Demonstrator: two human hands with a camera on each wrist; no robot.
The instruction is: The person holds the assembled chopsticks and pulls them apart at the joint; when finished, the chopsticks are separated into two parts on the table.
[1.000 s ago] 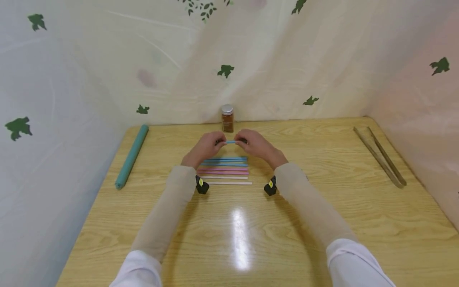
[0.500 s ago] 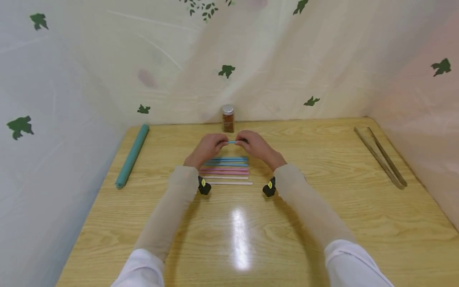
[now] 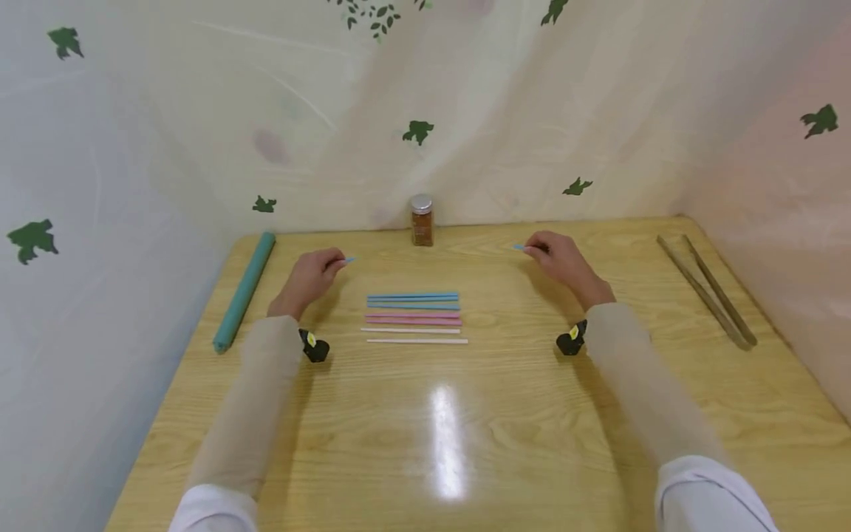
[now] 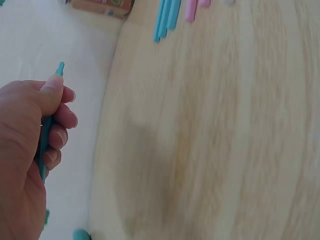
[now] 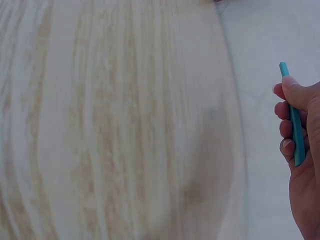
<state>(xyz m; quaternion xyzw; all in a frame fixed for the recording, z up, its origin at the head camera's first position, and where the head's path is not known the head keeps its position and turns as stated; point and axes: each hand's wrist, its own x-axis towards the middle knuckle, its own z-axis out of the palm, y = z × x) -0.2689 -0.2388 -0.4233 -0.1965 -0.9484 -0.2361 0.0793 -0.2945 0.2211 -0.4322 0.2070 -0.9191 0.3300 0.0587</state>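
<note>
My left hand [image 3: 309, 279] grips a blue straw piece [image 4: 46, 137], which runs along the palm. Its narrow tip sticks out past the thumb in the left wrist view. On the other side, my right hand [image 3: 564, 267] grips another blue straw piece [image 5: 296, 125], with its flat end above the thumb and a slanted end lower down. Both hands are above the table's far part, well apart. Between and nearer than them lie several straws in a row: blue straws [image 3: 412, 296], pink straws [image 3: 412, 321] and white straws [image 3: 417, 340]. Nothing touches these.
A spice jar [image 3: 422, 222] with a silver lid stands at the table's back edge by the cloth backdrop [image 3: 492, 170]. A green roll [image 3: 244, 292] lies at the left; long metal tongs [image 3: 706, 294] lie at the right. The wooden table [image 3: 399, 443] is shiny.
Both hands were close together at one short blue straw below the jar. They have now moved apart, left and right, each with a blue piece. The straws on the table have not moved.
</note>
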